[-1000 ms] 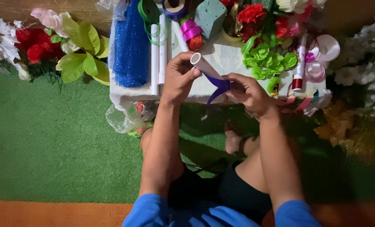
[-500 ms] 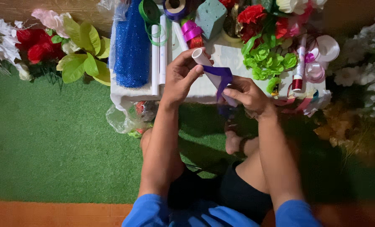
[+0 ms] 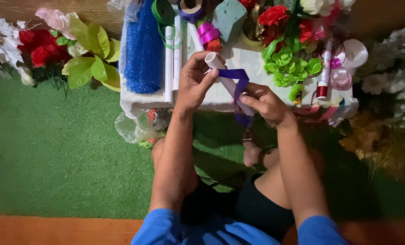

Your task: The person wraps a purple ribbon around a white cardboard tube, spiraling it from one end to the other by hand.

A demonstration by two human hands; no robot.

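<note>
The left hand (image 3: 194, 81) grips the upper end of a white tube (image 3: 224, 78), held slanted over the white bench (image 3: 252, 61). The right hand (image 3: 265, 102) pinches purple ribbon (image 3: 237, 80) looped around it, apparently against the tube's lower end. A blue mesh roll (image 3: 143, 50) lies left; a red-capped tube (image 3: 322, 77) stands right.
</note>
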